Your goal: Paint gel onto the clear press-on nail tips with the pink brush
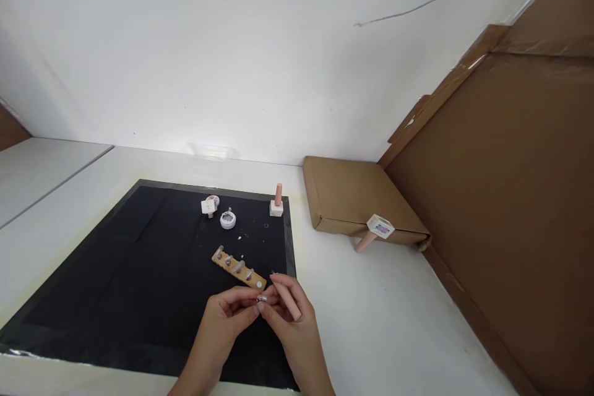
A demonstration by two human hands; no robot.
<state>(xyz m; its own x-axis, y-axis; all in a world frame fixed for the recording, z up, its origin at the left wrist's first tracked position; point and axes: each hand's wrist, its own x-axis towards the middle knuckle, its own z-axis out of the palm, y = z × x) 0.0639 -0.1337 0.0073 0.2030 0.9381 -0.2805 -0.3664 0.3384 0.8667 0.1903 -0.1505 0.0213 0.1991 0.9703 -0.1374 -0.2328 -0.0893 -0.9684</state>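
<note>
My left hand (231,315) pinches a small shiny, clear-to-silvery piece (262,299), which looks like a false nail tip, between thumb and fingers. The fingertips of my right hand (297,325) meet it from the other side. Tucked in that same right hand is a pink nail polish brush (286,298), its handle slanting back toward the palm and its dark tip pointing away from me. Just beyond my fingers lies a tan strip (254,281) with a scalloped edge, bearing several nail tips (238,266) on small stands.
On the black mat (116,272) are a round white jar (228,219), a small white block-shaped item (208,206) and an upright pink-capped polish bottle (276,208). Another polish bottle (380,226) lies tilted by a flat cardboard box (352,189). Cardboard (510,185) walls the right side.
</note>
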